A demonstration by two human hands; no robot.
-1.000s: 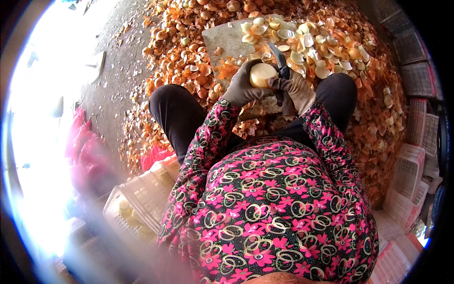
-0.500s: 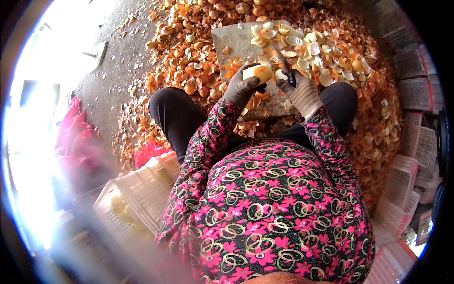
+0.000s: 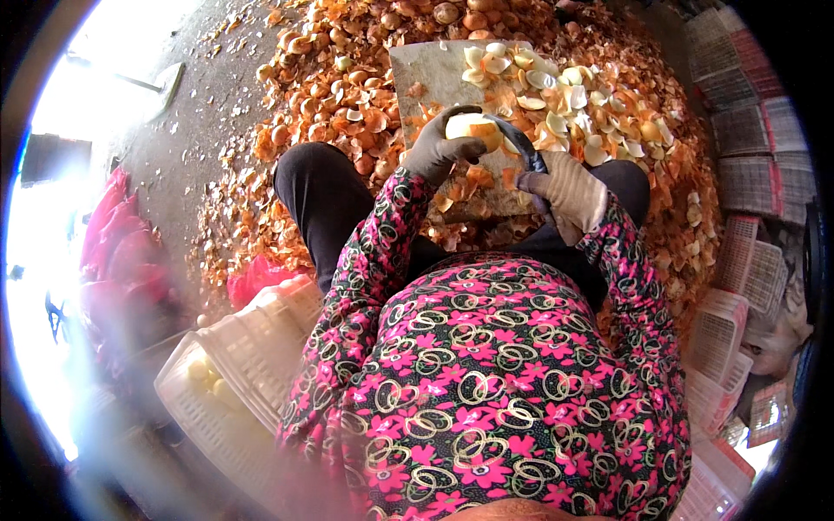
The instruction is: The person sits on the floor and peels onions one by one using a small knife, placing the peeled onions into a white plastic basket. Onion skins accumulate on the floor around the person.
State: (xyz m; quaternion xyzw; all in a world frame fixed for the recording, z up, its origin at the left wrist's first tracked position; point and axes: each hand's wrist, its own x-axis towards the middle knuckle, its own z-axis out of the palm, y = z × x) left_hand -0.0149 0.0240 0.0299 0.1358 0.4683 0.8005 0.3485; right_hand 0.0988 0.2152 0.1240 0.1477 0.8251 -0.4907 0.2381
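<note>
My left hand (image 3: 437, 149), in a dark grey glove, grips a pale round peeled fruit (image 3: 467, 128) above my lap. My right hand (image 3: 565, 193), in a light knitted glove, holds a curved knife (image 3: 519, 143) whose blade lies against the fruit's right side. Both hands hover over a grey cutting board (image 3: 430, 74) that carries several pale cut pieces and orange peel scraps (image 3: 556, 104). My knees in black trousers flank the board.
A wide heap of orange peel and whole fruit (image 3: 347, 95) covers the floor ahead. A white plastic crate (image 3: 243, 373) with pale peeled fruit stands at my left. Stacked crates (image 3: 738, 182) line the right side. Red bags (image 3: 122, 252) lie at far left.
The fruit has turned in my left hand and the knife has slid around its right side. The view has shifted slightly downward.
</note>
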